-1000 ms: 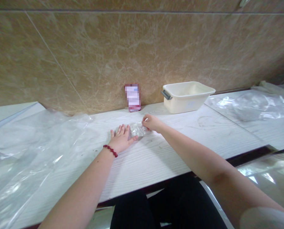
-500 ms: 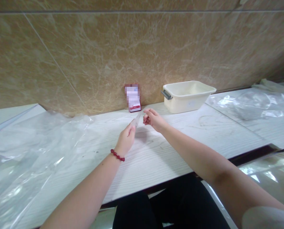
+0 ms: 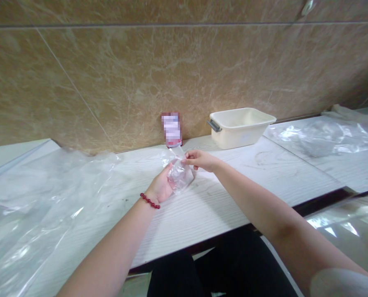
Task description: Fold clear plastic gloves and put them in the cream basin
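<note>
Where dark-clad legs (image 3: 233, 264) sit at 6 o'clock, with 12 toward the wall, the white tabletop (image 3: 171, 235) begins. Two bare forearms reach across it, a red bead bracelet (image 3: 149, 201) on one wrist. From 8 o'clock the left hand (image 3: 163, 186) grips a small clear bag (image 3: 181, 178), thumb on the near face, the other fingers mostly lost behind plastic. From 2 o'clock the right hand (image 3: 201, 160) pinches the bag's upper edge between thumb and forefinger, the rest curled. So the bag is between the two hands, apparently just above the tabletop.

My worry is that pinch: film this thin and slick could slip out, or two layers could be caught as one. Pulling hard while the left grip holds fast might stretch or tear it, and a loose left grip would let it crumple.

As for direction, its longer axis seems to slant from 11 to 5 o'clock, a narrow strip poking toward 11; crumpling hides which end opens.

Beyond, at 12 o'clock, a phone-like object (image 3: 172, 130) leans on the wall (image 3: 125, 74), its face blurred. A cream tub (image 3: 233, 139) stands near 2 o'clock, and loose plastic sheeting (image 3: 48, 198) spreads at 9.
</note>
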A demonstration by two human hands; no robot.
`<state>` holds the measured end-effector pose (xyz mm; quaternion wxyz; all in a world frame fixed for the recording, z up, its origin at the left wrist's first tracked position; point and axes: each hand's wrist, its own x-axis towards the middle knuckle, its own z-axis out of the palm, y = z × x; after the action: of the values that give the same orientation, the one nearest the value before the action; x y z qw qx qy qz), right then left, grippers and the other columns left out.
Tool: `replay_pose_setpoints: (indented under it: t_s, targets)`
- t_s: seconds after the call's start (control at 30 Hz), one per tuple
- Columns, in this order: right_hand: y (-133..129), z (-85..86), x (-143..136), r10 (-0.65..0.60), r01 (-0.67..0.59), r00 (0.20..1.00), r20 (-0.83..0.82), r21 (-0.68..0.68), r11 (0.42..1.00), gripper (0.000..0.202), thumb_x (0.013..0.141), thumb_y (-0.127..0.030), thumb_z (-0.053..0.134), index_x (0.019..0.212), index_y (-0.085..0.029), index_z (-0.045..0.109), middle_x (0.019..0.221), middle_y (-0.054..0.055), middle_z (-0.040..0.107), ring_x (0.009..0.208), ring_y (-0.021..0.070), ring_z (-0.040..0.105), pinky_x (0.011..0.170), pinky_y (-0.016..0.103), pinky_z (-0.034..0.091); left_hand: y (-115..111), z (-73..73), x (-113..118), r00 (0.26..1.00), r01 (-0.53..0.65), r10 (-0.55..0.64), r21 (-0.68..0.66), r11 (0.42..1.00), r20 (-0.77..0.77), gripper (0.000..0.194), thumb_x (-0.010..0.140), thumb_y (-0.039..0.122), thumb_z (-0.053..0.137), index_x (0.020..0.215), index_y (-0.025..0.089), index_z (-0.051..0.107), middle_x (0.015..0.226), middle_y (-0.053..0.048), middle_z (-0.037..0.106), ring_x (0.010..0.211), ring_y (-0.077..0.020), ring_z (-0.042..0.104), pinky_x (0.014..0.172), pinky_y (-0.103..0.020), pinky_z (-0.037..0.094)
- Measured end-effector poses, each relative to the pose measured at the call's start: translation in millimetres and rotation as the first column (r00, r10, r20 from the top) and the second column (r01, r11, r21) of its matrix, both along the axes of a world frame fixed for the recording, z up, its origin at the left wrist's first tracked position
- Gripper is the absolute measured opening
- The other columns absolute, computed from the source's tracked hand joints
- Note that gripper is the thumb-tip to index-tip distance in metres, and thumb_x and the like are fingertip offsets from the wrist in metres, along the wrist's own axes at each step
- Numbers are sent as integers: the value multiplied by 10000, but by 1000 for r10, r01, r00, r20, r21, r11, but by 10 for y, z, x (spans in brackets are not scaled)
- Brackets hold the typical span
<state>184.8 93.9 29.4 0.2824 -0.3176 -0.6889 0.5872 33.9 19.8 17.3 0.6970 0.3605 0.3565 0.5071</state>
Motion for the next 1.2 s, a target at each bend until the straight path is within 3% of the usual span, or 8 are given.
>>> replay_pose_setpoints:
  t_s: [0.1,0.2,0.3,0.43,0.63,0.83,1.0,1.2]
  targets:
    - [21,-11,22,-35,35,999,-4,-35,999,199,651,-315,584,701,-152,481,588,-45,482,485,35,425,367,120,324,7,-7,27,999,33,-33,49,998,-8,396,818,388,337,1139,183,446,1153,-74,503,1037,-197,478,865,-360,395]
    - [34,-15,37,-88,86,996,-13,-81,993,174,697,-303,550,750,-162,463,613,-33,505,537,51,474,407,131,394,32,-29,40,998,-5,9,81,997,-55,373,802,385,383,1122,207,457,1145,-62,509,1013,-177,494,841,-336,410]
    - [32,-4,37,-141,137,990,-20,-124,983,151,726,-286,526,779,-167,450,658,-15,538,572,63,505,451,171,453,65,-71,38,989,-86,93,61,994,-118,362,739,234,520,1097,206,474,1083,-54,550,912,-142,546,794,-283,428]
    - [34,-13,24,-115,111,993,-14,-168,980,159,726,-265,533,838,-160,492,747,21,571,594,81,534,482,226,493,86,-108,39,979,-119,122,27,993,-164,414,683,100,549,1083,182,484,947,-53,608,755,-108,577,712,-244,444]
    - [72,-50,31,-105,101,994,-20,-168,981,136,727,-276,533,784,-152,539,761,19,574,614,76,536,483,204,496,100,-126,25,969,-152,156,35,988,-192,401,674,147,577,1066,173,496,858,-45,620,688,-102,570,680,-244,449]
    - [82,59,81,-195,186,980,-38,-173,967,161,725,-297,537,812,-162,525,816,26,587,595,69,544,475,197,487,133,-113,3,983,-120,121,17,993,-136,410,715,160,544,1115,187,458,967,-56,597,822,-121,569,798,-274,426]
    - [202,288,274,-385,369,915,-124,-136,920,123,737,-278,521,808,-177,521,791,8,578,580,62,547,506,212,493,184,-153,-34,991,-121,118,-41,992,-59,312,753,132,484,1064,143,471,1025,-96,575,947,-134,533,894,-279,369]
    - [659,973,922,-547,552,819,-171,-25,834,69,748,-223,513,808,-191,524,813,15,574,597,69,557,527,203,488,219,-176,-65,991,-128,125,-59,990,-51,304,758,139,481,1061,144,450,1048,-121,560,992,-159,510,901,-312,365]
